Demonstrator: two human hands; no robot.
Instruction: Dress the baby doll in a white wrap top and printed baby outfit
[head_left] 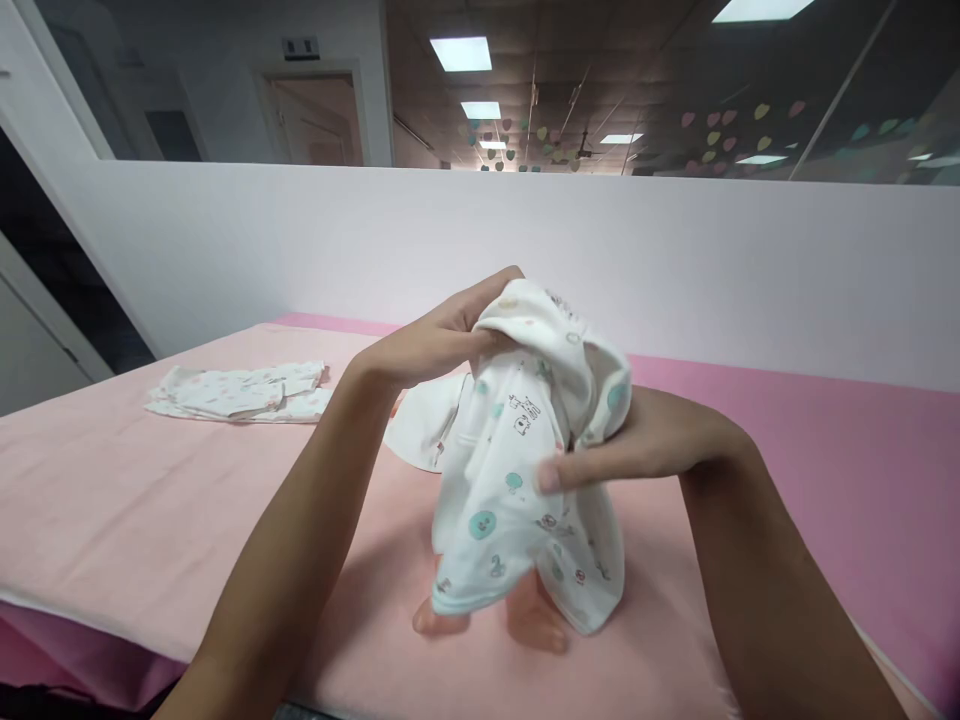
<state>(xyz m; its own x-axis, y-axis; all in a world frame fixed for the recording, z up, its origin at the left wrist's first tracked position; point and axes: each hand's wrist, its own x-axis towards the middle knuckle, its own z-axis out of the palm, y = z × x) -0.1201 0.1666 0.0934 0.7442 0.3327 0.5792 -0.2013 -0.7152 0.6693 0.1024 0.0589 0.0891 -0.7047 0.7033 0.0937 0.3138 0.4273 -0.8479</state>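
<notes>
A baby doll stands at the middle of the bed, almost wholly covered by a white printed baby garment (517, 470). Only the doll's feet (525, 620) show below the hem. My left hand (442, 335) is closed on the top of the garment, pinching the cloth over the doll's head. My right hand (637, 440) wraps round the doll's body from the right side, thumb pressed on the cloth at the front.
A pink towel (150, 500) covers the bed, over a deeper pink sheet (862, 480). A second folded white printed garment (240, 392) lies at the back left. A white partition wall (675, 260) stands behind the bed, with glass above it.
</notes>
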